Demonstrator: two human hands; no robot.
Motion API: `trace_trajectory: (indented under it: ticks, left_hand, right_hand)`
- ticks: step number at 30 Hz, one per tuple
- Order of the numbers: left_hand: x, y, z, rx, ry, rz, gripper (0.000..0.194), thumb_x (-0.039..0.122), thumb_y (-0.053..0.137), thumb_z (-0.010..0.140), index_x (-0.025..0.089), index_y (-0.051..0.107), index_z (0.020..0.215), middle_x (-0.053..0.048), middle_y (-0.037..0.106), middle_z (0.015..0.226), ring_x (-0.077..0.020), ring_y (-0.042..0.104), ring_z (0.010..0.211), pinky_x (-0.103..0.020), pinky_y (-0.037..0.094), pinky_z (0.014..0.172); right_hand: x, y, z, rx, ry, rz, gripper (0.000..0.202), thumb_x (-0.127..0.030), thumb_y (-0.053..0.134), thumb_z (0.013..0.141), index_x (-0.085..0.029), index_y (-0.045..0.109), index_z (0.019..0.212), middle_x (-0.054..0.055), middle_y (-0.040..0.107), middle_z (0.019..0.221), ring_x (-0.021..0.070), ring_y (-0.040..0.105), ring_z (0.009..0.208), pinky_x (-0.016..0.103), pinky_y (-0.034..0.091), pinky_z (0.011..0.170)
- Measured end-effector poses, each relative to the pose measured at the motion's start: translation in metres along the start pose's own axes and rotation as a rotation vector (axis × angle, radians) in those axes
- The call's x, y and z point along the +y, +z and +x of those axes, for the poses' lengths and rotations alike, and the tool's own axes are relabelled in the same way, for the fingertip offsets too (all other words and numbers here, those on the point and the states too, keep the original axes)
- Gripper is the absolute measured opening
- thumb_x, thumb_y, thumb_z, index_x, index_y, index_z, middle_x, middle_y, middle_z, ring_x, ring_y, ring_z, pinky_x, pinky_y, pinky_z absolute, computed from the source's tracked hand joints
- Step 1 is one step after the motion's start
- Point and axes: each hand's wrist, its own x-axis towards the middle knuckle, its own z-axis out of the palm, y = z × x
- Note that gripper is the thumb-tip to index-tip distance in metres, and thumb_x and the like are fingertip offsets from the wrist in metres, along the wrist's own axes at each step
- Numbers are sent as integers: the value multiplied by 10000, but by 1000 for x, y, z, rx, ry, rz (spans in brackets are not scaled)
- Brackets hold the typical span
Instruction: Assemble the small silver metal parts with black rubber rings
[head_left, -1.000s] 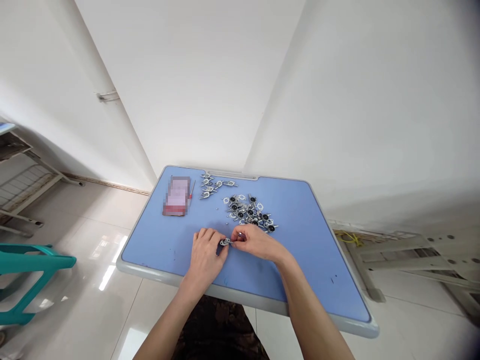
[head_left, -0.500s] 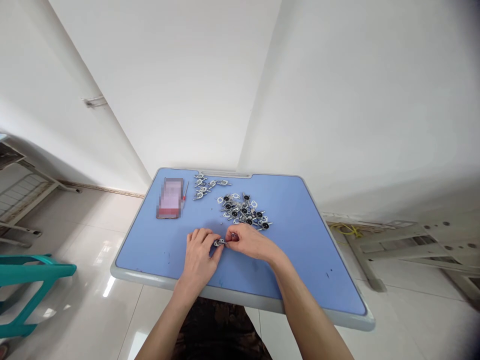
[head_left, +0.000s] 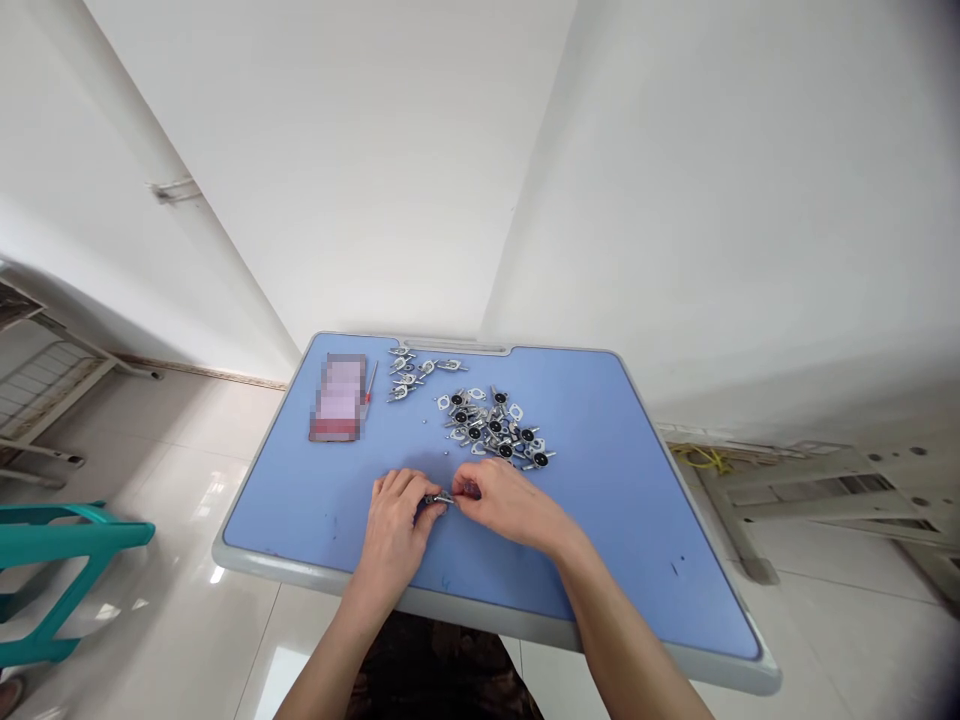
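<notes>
My left hand is closed on a small metal fitting, pinched between thumb and fingers just above the blue tabletop. Close on its right, my right hand has thumb and forefinger pressed together at the fitting's end. Something dark reddish shows in the curl of those fingers, too small to make out. Beyond the hands lies a pile of metal fittings with round black caps, mixed with flat oval flange plates. Farther back, several silvery fittings form a separate group.
A phone-like slab, its face blurred, lies at the table's left beside a thin screwdriver with a red part. Tiny loose pieces dot the blue table. A white wall stands behind; a green stool is at left.
The view has shifted slightly. The fitting in my left hand has turned a little, showing a different side. Both hands stay together at it.
</notes>
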Motion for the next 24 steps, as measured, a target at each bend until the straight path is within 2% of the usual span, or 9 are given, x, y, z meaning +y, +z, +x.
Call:
trace_trajectory:
  ticks: [5,16,24]
  left_hand:
    - [-1,0,-2,-24,-14,-28,47,194,572,867,219,608,884,-18,640,926,-187,563,871,-342,391,782]
    - [0,2,-7,-31,-24,-61,82,158,523,887,215,581,897,-22,633,927,-186,559,858,-341,416,769]
    - [-1,1,-11,-22,-18,-92,92,167,512,892,221,585,907,-35,638,927,-193,575,844,-346,443,753]
  right_hand:
    - [0,3,-1,-16,-36,-81,154,-123,477,790,-167,614,734,22,628,692,130,526,636,241,294,580]
    - [-4,11,-8,-24,6,-214,139,-140,464,842,-174,566,754,26,633,692,141,537,599,285,223,533]
    - [-3,16,-9,-27,1,-181,131,-121,466,847,-174,572,792,35,657,768,151,569,653,278,259,560]
